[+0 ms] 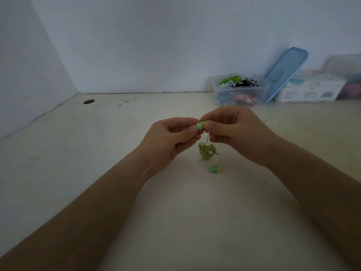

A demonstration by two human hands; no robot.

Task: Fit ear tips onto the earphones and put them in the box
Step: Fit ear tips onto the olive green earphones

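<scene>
Above the middle of the table, my left hand (172, 137) pinches a mint-green ear tip (199, 125) between thumb and fingertips. My right hand (232, 132) pinches the yellow-green earbud (203, 122) that the tip meets. A thin cable hangs from the bud down to a bundled green cord (207, 151) on the table. The second earbud (214, 169), with a green tip on its yellow body, lies on the table just below the bundle. A clear plastic box (241, 90) holding several coiled earphones stands at the back right.
A blue lid (286, 73) leans on the wall behind the box. To its right sit a white carton (310, 90) and a blurred clear container (346, 75). The table (97, 153) has a round hole (88, 101) at the back left. Walls close off the back and left.
</scene>
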